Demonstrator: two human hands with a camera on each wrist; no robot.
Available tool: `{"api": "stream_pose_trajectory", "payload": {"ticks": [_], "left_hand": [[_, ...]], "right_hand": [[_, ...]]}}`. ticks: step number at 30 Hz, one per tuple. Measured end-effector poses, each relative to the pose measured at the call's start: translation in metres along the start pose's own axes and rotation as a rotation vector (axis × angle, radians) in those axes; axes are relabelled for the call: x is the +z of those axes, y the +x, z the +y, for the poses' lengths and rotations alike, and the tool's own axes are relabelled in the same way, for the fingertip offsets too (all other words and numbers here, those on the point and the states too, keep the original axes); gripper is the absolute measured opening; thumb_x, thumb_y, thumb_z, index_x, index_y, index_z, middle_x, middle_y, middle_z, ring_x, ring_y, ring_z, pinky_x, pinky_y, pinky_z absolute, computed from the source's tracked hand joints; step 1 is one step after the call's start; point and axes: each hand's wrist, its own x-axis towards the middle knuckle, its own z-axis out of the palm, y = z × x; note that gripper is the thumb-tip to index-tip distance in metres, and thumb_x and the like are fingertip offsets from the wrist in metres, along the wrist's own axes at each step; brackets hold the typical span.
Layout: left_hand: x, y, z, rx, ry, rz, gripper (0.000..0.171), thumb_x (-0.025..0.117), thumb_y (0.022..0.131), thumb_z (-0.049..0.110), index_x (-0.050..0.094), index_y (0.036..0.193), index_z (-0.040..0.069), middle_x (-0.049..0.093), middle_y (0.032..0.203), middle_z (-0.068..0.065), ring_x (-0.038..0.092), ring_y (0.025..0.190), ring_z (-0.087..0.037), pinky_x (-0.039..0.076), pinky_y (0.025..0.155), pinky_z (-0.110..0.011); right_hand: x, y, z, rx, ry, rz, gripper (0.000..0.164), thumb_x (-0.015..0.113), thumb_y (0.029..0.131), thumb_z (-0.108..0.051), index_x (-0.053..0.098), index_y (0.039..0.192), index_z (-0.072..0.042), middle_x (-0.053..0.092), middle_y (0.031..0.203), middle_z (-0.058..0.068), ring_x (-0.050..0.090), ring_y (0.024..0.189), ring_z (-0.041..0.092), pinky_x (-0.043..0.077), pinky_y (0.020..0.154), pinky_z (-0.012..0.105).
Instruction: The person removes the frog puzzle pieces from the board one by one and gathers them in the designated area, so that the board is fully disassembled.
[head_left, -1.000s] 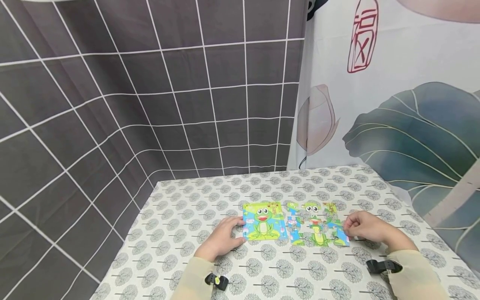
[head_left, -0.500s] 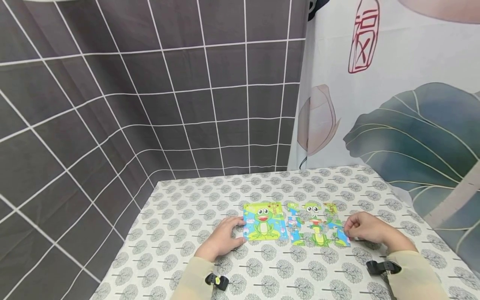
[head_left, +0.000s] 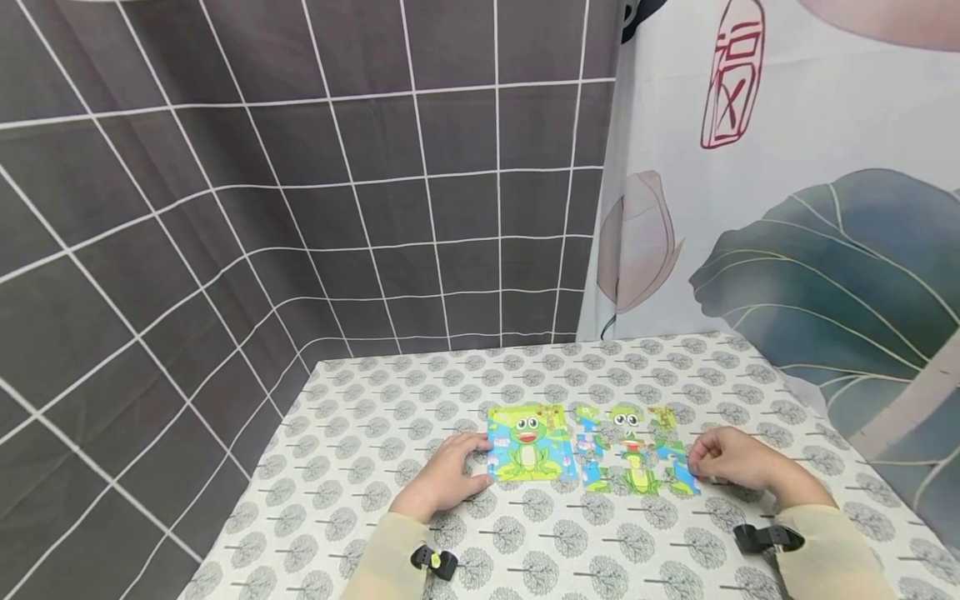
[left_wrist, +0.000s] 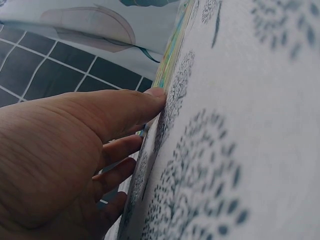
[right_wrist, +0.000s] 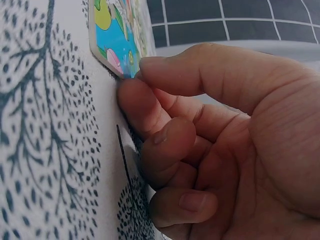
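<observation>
A square frog picture (head_left: 528,450) lies flat on the table in the head view. My left hand (head_left: 446,477) rests at its left edge; thumb and fingers are spread, touching or very near it. In the left wrist view, the thumb tip of the left hand (left_wrist: 65,145) meets the picture's thin edge. To the right lie several frog jigsaw pieces (head_left: 637,479), laid out with small gaps. My right hand (head_left: 733,457) pinches the outer edge of the lower right jigsaw piece (right_wrist: 112,40). Its other fingers curl loosely, and the piece's far part is out of view.
A pale tablecloth (head_left: 420,400) with a grey tree print covers the table. Behind it hangs a dark grey curtain (head_left: 375,208) with white grid lines. A white curtain (head_left: 675,100) with lotus patterns hangs at the right. Black straps sit on both sleeves.
Both hands keep nearly the same place beside the picture and the pieces. The head view has shifted very slightly.
</observation>
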Motion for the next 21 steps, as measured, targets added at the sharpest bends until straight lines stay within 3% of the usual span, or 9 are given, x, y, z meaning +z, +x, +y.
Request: {"api": "stream_pose_trajectory", "payload": {"ticks": [7, 11, 21], "left_hand": [[0.000, -0.001, 0.001, 0.004, -0.008, -0.003, 0.053, 0.080, 0.092, 0.029, 0.063, 0.140, 0.017, 0.051, 0.157, 0.000, 0.041, 0.148, -0.029, 0.030, 0.124, -0.056], [-0.001, -0.001, 0.000, -0.008, -0.009, 0.001, 0.054, 0.080, 0.091, 0.031, 0.063, 0.141, 0.019, 0.051, 0.157, 0.000, 0.041, 0.148, -0.028, 0.031, 0.124, -0.055], [-0.010, -0.014, -0.012, -0.038, -0.023, 0.019, 0.066, 0.076, 0.094, 0.041, 0.054, 0.152, 0.019, 0.046, 0.161, -0.006, 0.041, 0.148, -0.034, 0.032, 0.121, -0.062]], "right_hand": [[0.003, 0.003, -0.002, 0.014, 0.006, 0.030, 0.009, 0.072, 0.093, -0.014, 0.068, 0.092, -0.006, 0.059, 0.074, 0.003, 0.050, 0.059, 0.015, 0.044, 0.051, 0.026], [0.004, 0.009, -0.010, -0.044, 0.011, 0.082, 0.011, 0.070, 0.097, -0.015, 0.067, 0.095, -0.004, 0.060, 0.077, 0.005, 0.050, 0.060, 0.015, 0.046, 0.051, 0.027], [0.008, 0.010, -0.034, -0.147, -0.150, 0.236, 0.005, 0.073, 0.096, -0.013, 0.070, 0.096, -0.009, 0.060, 0.081, -0.001, 0.053, 0.072, 0.017, 0.047, 0.059, 0.028]]}}
